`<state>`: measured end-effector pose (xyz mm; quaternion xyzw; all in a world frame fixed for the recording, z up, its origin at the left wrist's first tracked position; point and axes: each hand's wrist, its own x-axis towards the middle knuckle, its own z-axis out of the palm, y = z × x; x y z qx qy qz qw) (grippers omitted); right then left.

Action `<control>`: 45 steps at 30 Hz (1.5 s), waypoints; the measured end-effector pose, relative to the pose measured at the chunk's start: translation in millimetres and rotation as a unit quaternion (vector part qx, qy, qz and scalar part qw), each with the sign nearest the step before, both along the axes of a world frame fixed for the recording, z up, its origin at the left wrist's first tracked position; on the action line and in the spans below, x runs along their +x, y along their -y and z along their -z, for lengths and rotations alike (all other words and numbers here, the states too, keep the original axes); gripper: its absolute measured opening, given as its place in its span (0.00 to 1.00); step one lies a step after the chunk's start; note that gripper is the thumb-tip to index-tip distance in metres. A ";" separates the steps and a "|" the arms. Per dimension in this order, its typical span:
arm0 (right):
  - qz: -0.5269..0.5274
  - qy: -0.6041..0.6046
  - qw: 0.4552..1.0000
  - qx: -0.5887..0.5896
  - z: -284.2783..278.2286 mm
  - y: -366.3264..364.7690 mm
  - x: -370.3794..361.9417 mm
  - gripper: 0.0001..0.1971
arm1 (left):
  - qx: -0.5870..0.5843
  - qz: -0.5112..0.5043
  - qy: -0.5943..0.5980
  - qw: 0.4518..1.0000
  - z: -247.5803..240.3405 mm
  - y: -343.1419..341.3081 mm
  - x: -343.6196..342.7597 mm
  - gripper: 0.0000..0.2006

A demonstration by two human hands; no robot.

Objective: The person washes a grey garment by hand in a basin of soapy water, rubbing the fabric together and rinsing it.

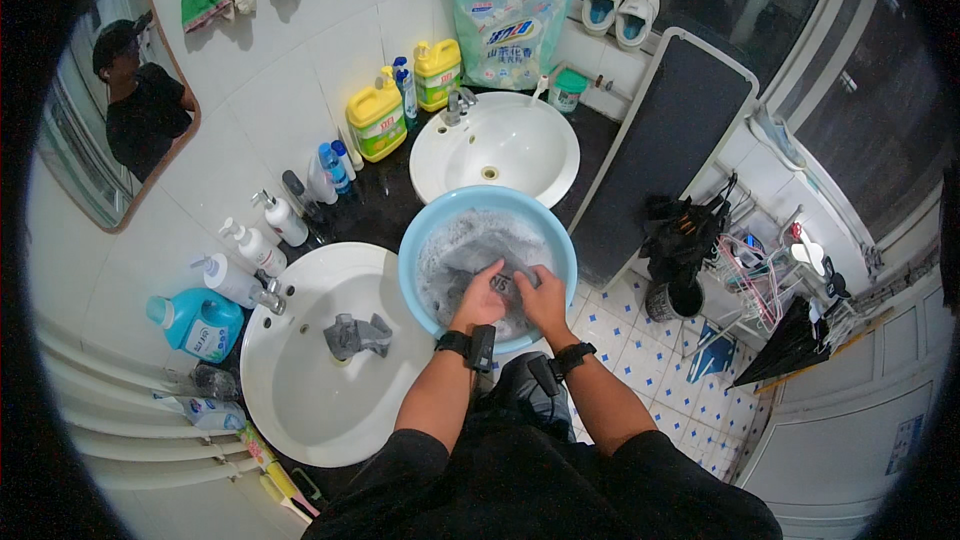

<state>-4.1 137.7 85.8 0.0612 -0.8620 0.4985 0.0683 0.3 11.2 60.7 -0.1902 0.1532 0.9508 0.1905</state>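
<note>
A light blue basin (408, 275) holds foamy water, and a wet grey cloth (480, 252) with dark printing lies bunched in it. Over the near part of the basin, my left hand (478, 302) grips the cloth, its thumb pointing up. Close beside it, my right hand (543, 300) has its fingers closed on the same cloth. The cloth's lower folds are partly hidden by the suds and my hands. In the white sink (290, 380) on the left, a crumpled grey fabric piece (358, 336) rests near the drain.
Another white sink (540, 155) lies beyond the basin. Pump bottles (262, 250), a blue detergent jug (200, 323) and yellow jugs (378, 122) line the dark counter. A tall dark board (665, 155) leans at the right, beside a black umbrella (795, 345) and a wire rack (750, 285).
</note>
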 end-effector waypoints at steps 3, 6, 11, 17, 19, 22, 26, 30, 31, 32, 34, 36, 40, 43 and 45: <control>-0.009 -0.011 1.000 0.016 2.6 -0.4 -0.5 0.15 | -0.073 -0.066 0.000 0.995 3.5 -3.1 1.8 0.14; -0.019 -0.037 0.999 0.029 3.0 0.8 1.0 0.15 | -0.092 -0.092 -0.012 0.991 11.9 -2.9 2.4 0.13; -0.038 -0.026 0.998 0.048 -0.3 0.9 1.7 0.15 | -0.040 -0.191 0.066 0.979 23.2 -3.4 -4.4 0.12; -0.017 -0.002 1.000 0.014 -0.5 0.7 -0.6 0.15 | -0.081 -0.179 -0.023 0.980 38.3 2.1 -8.2 0.06; -0.001 -0.027 0.999 0.027 1.3 -1.0 -2.3 0.14 | -0.107 -0.179 -0.023 0.978 35.5 -1.6 -8.4 0.05; -0.003 -0.019 1.000 0.020 2.3 -3.6 -2.9 0.14 | -0.114 -0.179 -0.033 0.977 33.4 -3.5 -7.0 0.05; -0.019 -0.057 0.998 -0.006 4.6 2.2 -6.0 0.15 | -0.142 -0.171 -0.079 0.972 28.1 1.1 -4.4 0.09; -0.027 -0.063 0.997 0.019 4.8 -3.2 -8.1 0.15 | -0.093 -0.188 -0.024 0.977 6.8 -8.8 -4.9 0.14; -0.038 -0.040 0.998 0.024 0.9 -0.9 -4.0 0.15 | -0.093 -0.192 -0.022 0.977 9.2 -6.9 -3.6 0.14; -0.048 -0.017 0.998 0.030 -1.8 1.2 -0.8 0.15 | -0.063 -0.212 -0.021 0.975 11.3 -5.1 -3.6 0.16; -0.064 -0.014 0.997 0.045 -3.2 3.0 0.0 0.16 | -0.032 -0.231 -0.019 0.972 15.5 -3.3 -3.4 0.17; -0.077 -0.011 0.995 0.061 -2.9 2.4 -1.2 0.17 | 0.027 -0.254 -0.048 0.966 19.3 -2.4 -3.3 0.17; -0.100 0.034 0.992 0.072 7.7 0.4 -11.3 0.18 | 0.069 -0.255 -0.053 0.963 25.7 -1.8 -6.1 0.16; -0.098 0.047 0.993 0.054 17.1 -4.3 -18.4 0.18 | 0.058 -0.214 -0.017 0.975 22.0 -3.7 -5.3 0.16; -0.103 0.048 0.993 0.042 21.8 -4.6 -19.4 0.17 | -0.001 -0.208 -0.020 0.978 22.0 -4.8 -5.2 0.13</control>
